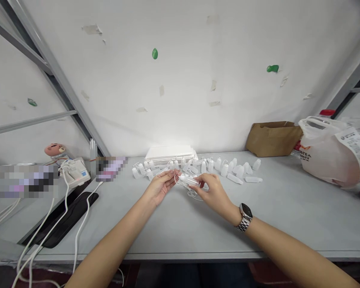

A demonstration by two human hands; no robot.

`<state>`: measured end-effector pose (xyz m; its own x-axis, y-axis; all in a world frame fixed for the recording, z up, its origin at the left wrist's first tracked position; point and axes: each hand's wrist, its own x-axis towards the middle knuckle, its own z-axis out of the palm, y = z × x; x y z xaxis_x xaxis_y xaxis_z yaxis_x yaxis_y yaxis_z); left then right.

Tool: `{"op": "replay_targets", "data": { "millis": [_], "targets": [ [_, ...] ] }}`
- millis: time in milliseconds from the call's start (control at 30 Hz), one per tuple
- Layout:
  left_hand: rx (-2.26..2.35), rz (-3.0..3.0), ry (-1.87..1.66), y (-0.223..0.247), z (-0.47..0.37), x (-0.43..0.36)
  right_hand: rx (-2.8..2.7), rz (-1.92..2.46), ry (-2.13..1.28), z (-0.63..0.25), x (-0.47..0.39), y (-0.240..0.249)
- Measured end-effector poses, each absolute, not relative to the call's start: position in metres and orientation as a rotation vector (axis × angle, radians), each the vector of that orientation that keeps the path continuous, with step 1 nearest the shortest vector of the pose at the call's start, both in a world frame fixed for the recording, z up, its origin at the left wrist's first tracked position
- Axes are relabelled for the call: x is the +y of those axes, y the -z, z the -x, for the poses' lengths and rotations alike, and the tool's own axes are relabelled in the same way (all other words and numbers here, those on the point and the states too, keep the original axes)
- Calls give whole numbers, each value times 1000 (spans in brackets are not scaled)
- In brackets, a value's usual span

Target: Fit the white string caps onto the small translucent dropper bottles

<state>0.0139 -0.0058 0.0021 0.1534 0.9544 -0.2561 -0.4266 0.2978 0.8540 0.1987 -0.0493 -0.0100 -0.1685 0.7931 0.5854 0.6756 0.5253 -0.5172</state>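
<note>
A small clear bottle point(191, 181) lies sideways between my two hands above the grey table. My right hand point(211, 192), with a watch on its wrist, pinches the bottle's right end between thumb and fingers. At the bottle's white cap end, my left hand point(163, 185) has its fingertips pressed together on a thin white cord point(176, 178). More white cord point(195, 195) hangs in loops below the bottle. Behind the hands several translucent small bottles point(224, 170) stand or lie in a loose row.
A white stack point(170, 153) sits against the wall. At the right are a brown paper bag point(273, 140) and a plastic bag point(327, 156). On the left lie a black phone-like slab point(67, 220), white cables point(79, 232) and a white power strip point(76, 170).
</note>
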Motion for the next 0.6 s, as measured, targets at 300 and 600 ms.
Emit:
{"op": "replay_targets", "data": {
  "millis": [300,600],
  "targets": [
    [923,-714,-1112,-2,-14,-6,-1920,1164,-180,-199,-50,9],
    [914,-695,-1106,-3,-14,-6,-1915,1192,-163,-198,-50,8]
  ]
}}
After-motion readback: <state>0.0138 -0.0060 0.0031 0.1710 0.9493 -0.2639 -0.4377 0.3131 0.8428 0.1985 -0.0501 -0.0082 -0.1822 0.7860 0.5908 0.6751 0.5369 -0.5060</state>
